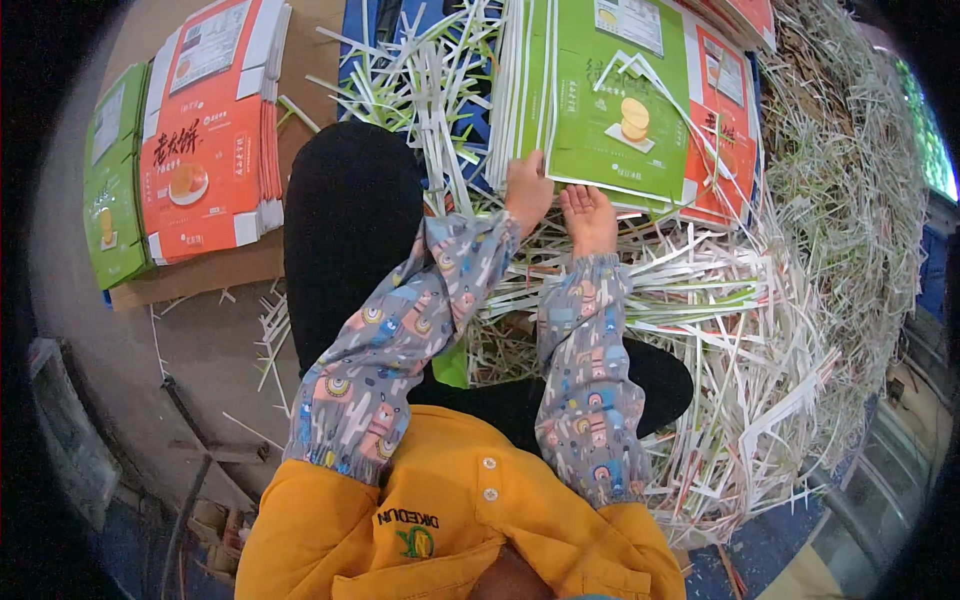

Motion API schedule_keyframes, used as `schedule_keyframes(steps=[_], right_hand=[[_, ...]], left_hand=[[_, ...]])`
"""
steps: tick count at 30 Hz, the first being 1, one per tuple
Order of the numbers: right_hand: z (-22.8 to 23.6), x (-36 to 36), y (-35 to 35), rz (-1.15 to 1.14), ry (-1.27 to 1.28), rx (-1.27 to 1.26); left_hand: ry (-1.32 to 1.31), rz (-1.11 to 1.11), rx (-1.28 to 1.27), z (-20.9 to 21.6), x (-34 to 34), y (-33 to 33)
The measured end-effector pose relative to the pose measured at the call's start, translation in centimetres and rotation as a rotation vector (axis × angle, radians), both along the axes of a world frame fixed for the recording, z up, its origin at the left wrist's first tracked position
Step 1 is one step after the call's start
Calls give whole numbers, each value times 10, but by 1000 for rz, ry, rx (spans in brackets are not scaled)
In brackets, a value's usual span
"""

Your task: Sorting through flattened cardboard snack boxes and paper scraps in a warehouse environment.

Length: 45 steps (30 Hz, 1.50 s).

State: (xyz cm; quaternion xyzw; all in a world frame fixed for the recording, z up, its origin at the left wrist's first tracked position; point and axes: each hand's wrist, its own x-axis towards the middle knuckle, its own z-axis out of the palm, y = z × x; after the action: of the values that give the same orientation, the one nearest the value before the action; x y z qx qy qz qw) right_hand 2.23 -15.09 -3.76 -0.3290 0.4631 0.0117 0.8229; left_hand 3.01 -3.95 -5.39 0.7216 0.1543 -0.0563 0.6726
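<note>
While I cannot tell whether the left hand (530, 188) grips the green sheet (592, 150), the right hand (590, 217) lies open.

Printed in dark brush-style characters on the red sheets (205, 125) toward the cardboard's (200, 276) right edge and across the larger green sheet (620, 110); too fine to make out on white panels (210, 38); embroidered in dark capitals on the orange shirt (440, 460).

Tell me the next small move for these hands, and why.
Probably lift the green sheet slightly by its near edge: the left hand is at its near left corner, and the right hand lies palm up at that edge.
</note>
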Motion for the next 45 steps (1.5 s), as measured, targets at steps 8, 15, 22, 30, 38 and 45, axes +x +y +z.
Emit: schedule_keyframes(steps=[8, 15, 22, 30, 38, 45], right_hand=[[3, 5, -6, -67, -66, 64], [1, 10, -5, 99, -139, -113], [7, 4, 8, 122, 2, -129], [-6, 17, -28, 38, -103, 32], [-13, 25, -25, 68, -91, -101], [-8, 16, -11, 111, -30, -200]], left_hand=[[155, 37, -276, -15, 7, 1], [184, 200, 4, 6, 1, -10], [224, 159, -105, -1, 4, 2], [286, 25, -745, 54, 12, 14], [36, 111, -216, 10, -3, 10], [216, 122, -269, 11, -3, 0]])
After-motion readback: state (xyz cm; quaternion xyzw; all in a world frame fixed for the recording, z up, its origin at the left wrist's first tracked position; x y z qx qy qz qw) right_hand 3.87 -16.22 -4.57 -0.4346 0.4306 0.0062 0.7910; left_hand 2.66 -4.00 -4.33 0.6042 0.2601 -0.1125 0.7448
